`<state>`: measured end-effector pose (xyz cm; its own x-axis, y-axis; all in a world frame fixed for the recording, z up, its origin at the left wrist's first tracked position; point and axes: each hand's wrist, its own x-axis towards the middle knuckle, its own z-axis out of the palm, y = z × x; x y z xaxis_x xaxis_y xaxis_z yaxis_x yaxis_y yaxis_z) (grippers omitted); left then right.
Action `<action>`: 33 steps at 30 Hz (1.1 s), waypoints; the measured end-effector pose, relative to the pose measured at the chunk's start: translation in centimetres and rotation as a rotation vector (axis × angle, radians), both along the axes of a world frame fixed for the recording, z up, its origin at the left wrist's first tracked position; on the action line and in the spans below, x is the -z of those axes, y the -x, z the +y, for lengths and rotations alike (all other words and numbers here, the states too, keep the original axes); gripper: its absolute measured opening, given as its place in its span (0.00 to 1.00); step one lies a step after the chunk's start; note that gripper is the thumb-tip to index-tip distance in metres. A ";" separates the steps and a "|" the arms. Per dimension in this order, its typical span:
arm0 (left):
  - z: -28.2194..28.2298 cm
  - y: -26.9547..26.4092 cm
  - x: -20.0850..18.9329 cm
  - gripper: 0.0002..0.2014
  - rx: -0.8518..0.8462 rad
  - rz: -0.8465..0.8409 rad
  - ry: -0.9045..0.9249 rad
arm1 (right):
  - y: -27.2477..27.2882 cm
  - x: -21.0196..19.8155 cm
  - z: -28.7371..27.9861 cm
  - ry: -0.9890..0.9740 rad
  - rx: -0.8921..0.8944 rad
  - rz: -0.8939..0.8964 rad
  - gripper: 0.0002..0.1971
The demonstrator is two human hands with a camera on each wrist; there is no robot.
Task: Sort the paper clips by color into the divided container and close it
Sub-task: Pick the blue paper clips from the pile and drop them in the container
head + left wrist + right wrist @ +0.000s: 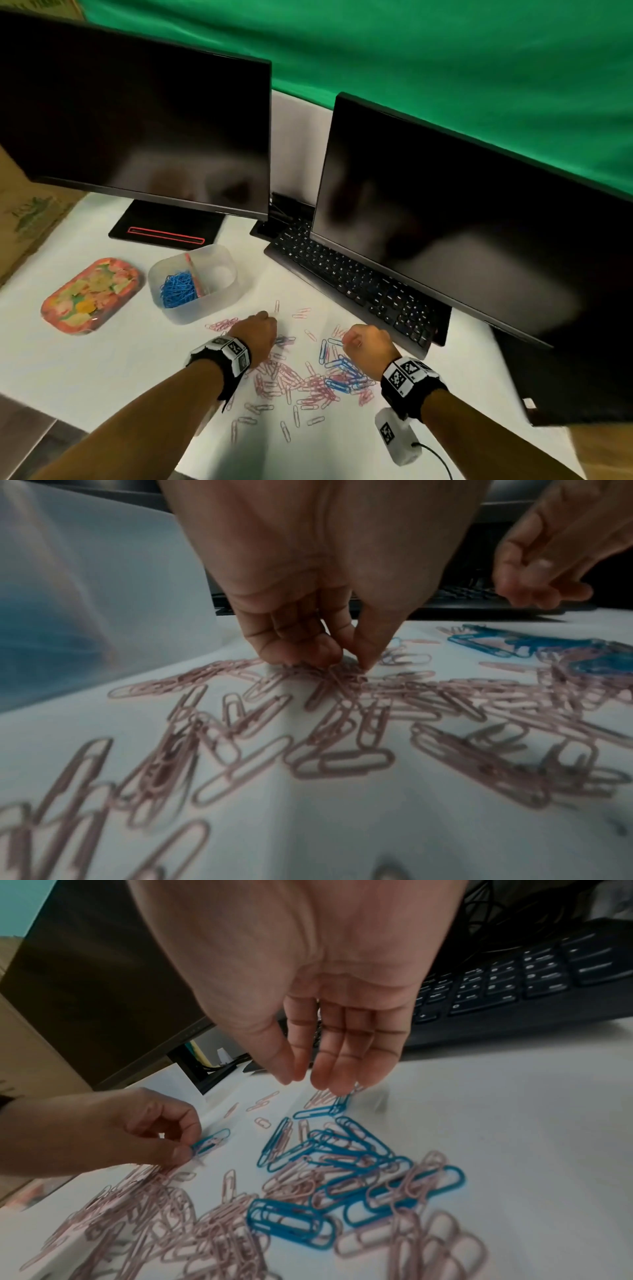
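The person's two forearms entered from the near edge of the table [102, 342], each wrist banded with a marker strap. The left hand [255, 330] was curled, fingertips down on the pile; the right wrist view showed its thumb and forefinger pinching a blue clip [209, 1142], while its own wrist view showed the fingertips [308, 653] bunched among pink clips [339, 761]. The right hand [368, 344] hung loosely open above the spread, fingers [342, 1066] relaxed and nearly straight, holding nothing that could be seen, just over another blue clip [320, 1112]. Outward from the hands, mixed pink and blue paper clips [308, 380] covered the middle of the table toward its near edge. The divided container [193, 284] stood beyond the left hand toward the left side, open, with blue clips [180, 289] in its left compartment and the right compartment apparently empty; its patterned lid [90, 296] lay just left of it. For this step, each blue clip should probably be lifted singly and shaken free of hooked pink ones before transfer. Tangled clips were the likely fault. A keyboard [352, 281] and two dark monitors [137, 120] occupied the far edge.
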<state>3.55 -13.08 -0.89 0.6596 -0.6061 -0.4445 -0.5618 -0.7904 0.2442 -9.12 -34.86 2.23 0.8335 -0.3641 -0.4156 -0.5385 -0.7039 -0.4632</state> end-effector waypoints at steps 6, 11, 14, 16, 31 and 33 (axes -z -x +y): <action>0.4 0.2 -1.1 0.06 -0.314 0.126 0.279 | 0.1 0.7 -0.7 0.043 -0.041 -0.038 0.10; 0.0 0.9 -1.5 0.09 -0.515 0.275 0.515 | -0.8 1.4 1.1 0.165 -0.403 -0.041 0.13; -0.2 1.1 -1.2 0.17 -0.666 0.554 0.643 | -2.1 2.0 1.9 0.243 -0.574 0.004 0.19; -0.3 1.2 -1.6 0.16 -0.784 0.683 0.719 | -2.9 2.1 2.2 0.298 -0.671 0.036 0.19; -2.2 2.9 -2.2 0.03 -0.904 0.800 0.812 | -3.3 1.6 0.0 0.175 -0.376 -0.062 0.15; -3.0 3.4 -1.4 0.06 -0.727 0.591 0.636 | -2.7 1.4 -1.8 0.161 -0.192 -0.072 0.13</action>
